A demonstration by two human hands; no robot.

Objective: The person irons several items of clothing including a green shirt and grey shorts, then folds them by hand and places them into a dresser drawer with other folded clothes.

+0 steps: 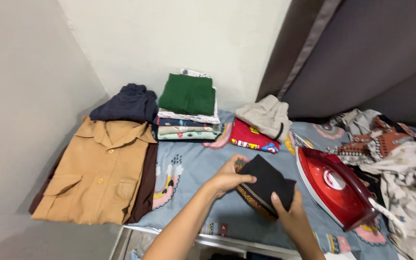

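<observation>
Far to your left lies a tan button-up shirt, spread flat over a dark brown garment, with a crumpled navy piece behind it. Next comes a neat stack of folded clothes topped by a green one, all resting on the pale blue patterned sheet that covers the surface. In the middle, your left hand curls its fingers over the near-left edge of the black folded cloth, thumb on top, and your right hand pinches its lower right corner from below. The cloth sits between your hands, just above the sheet, with a gold-patterned band showing at its underside. It looks light and soft, limp enough to sag or unfold if held by one corner, so grip across the folded edges and keep both layers trapped under your thumbs. Behind it lie a red printed garment and a beige bundle. Just right of your right hand rests the red iron, flat side down; you cannot tell whether it is hot. Farthest right is a loose heap of unfolded clothes.
</observation>
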